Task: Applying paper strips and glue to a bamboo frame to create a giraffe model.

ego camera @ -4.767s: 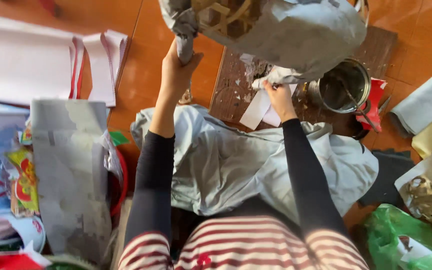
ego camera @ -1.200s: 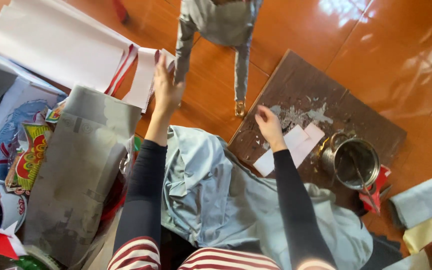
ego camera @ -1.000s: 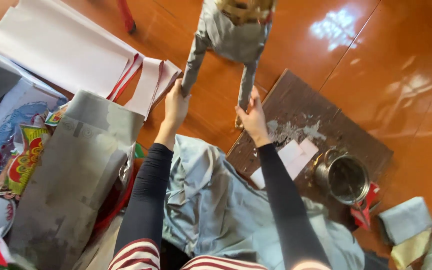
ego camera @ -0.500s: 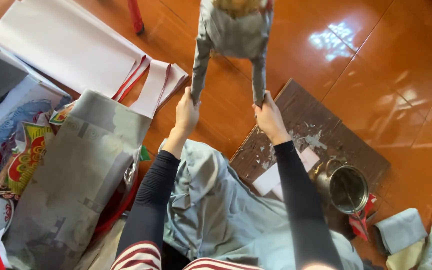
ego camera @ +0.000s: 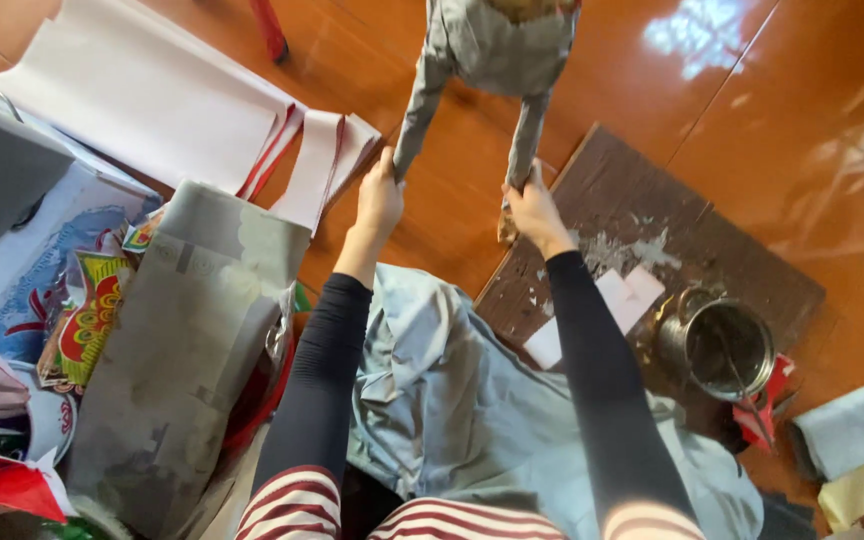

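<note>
Two hands grip a grey papier-mâché figure (ego camera: 500, 45) at top centre of frame: left hand (ego camera: 380, 195) closed on one leg, right hand (ego camera: 530, 200) closed on the other. Figure hangs above the orange floor (ego camera: 802, 150), beside the dark wooden board (ego camera: 652, 215). Metal pot (ego camera: 727, 348) sits lower right. Judgement: keep both grips even and low on the legs; avoid twisting, since the paper shell could crease.
</note>
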